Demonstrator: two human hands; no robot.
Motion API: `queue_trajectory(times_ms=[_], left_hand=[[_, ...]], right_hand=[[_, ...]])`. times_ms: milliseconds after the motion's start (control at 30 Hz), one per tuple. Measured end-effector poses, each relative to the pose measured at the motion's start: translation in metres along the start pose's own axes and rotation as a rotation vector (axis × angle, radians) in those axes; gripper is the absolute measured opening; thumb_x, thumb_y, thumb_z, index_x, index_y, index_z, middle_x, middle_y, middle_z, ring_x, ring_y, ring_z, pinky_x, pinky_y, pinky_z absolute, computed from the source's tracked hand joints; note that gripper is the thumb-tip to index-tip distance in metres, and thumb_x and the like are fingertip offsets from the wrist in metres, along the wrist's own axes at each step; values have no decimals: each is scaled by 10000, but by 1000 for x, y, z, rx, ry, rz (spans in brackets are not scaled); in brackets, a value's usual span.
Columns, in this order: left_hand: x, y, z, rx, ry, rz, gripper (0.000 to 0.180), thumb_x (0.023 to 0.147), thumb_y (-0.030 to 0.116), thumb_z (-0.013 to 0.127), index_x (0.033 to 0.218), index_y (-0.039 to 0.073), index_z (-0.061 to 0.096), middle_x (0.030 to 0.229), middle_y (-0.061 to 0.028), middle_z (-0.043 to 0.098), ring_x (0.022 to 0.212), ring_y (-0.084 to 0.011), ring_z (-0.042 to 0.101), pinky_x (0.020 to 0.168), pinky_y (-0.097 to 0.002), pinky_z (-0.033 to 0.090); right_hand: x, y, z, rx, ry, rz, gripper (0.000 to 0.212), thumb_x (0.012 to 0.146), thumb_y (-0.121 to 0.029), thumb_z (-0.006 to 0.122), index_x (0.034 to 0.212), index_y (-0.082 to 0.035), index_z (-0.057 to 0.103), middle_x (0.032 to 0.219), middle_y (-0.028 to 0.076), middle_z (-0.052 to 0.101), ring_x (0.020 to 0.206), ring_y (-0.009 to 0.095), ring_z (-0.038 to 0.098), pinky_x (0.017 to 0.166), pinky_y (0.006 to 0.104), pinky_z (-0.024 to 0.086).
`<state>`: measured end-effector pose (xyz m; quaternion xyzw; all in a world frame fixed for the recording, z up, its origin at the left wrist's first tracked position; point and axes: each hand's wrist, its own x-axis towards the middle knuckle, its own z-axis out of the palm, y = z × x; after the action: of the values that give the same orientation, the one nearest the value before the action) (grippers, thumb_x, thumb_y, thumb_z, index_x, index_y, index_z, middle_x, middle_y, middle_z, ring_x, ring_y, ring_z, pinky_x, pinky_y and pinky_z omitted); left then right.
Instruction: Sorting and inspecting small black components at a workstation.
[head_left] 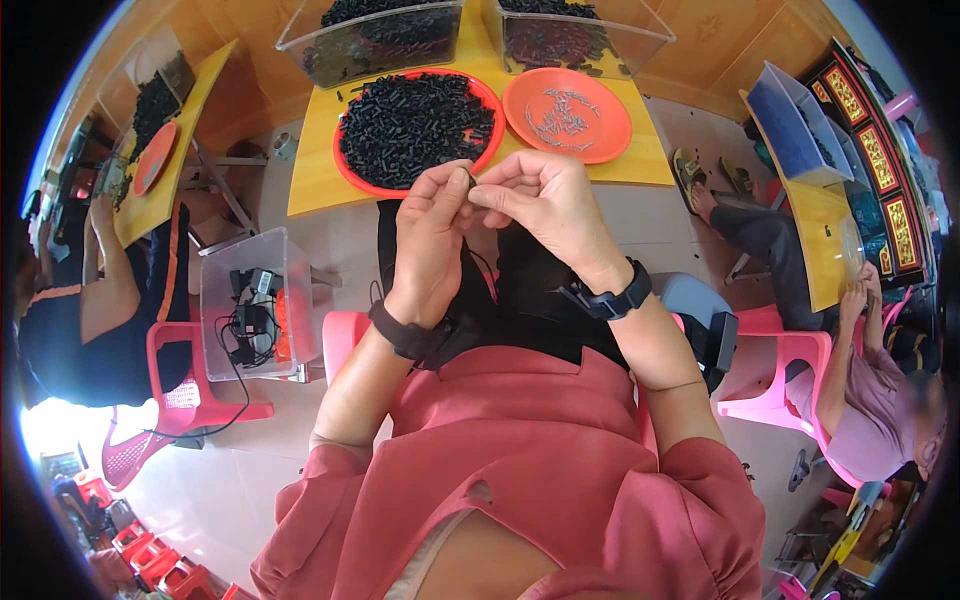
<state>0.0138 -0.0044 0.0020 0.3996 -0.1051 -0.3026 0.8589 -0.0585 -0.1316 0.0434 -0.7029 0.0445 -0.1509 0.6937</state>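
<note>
My left hand and my right hand meet above my lap, just in front of the table edge. Between their fingertips is a small dark piece, mostly covered by the fingers; both hands pinch at it. Right behind them, a red round tray is heaped with small black plastic parts. To its right lies an orange-red plate with small silvery metal pins scattered on it.
Two clear bins of black parts stand at the table's back. A clear box with cables and adapters sits at left. Co-workers sit at yellow tables on both sides, on pink chairs.
</note>
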Motion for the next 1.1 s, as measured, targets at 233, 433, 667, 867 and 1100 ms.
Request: queue_trajectory(times_ms=[233, 433, 667, 867, 1100], left_hand=[[-4, 0, 9, 86, 68, 106, 177, 921, 131, 577, 1067, 35, 606, 808, 32, 586, 691, -39, 490, 647, -186, 403], [-1, 4, 7, -30, 43, 0, 204, 926, 142, 571, 1097, 38, 606, 793, 32, 576, 713, -49, 496, 689, -193, 418], [-1, 8, 7, -87, 20, -40, 213, 935, 159, 556, 1105, 37, 598, 809, 20, 592, 711, -54, 512, 703, -203, 441], [-1, 10, 5, -25, -50, 36, 227, 955, 168, 514, 1144, 54, 567, 932, -20, 638, 785, -81, 594, 776, -229, 480], [-4, 12, 14, 31, 2, 113, 219, 941, 147, 540, 1113, 19, 589, 863, -26, 632, 755, -91, 591, 710, -236, 497]], right_hand=[[1, 3, -3, 208, -10, 72, 149, 833, -64, 677, 922, 46, 633, 829, 104, 670, 721, 129, 658, 667, 234, 539], [1, 3, -1, 219, -11, 12, 142, 836, -40, 663, 933, 56, 626, 845, 113, 669, 745, 144, 664, 702, 243, 544], [1, 4, 0, 259, -10, 7, 127, 837, -23, 655, 932, 55, 625, 863, 121, 671, 757, 147, 664, 712, 252, 549], [1, 7, 6, 279, 39, -35, 105, 838, -9, 648, 923, 49, 624, 861, 117, 669, 762, 147, 663, 715, 259, 553], [2, 10, 8, 220, 91, -97, 201, 832, -1, 646, 1011, 31, 560, 872, 100, 653, 766, 126, 650, 719, 233, 534]])
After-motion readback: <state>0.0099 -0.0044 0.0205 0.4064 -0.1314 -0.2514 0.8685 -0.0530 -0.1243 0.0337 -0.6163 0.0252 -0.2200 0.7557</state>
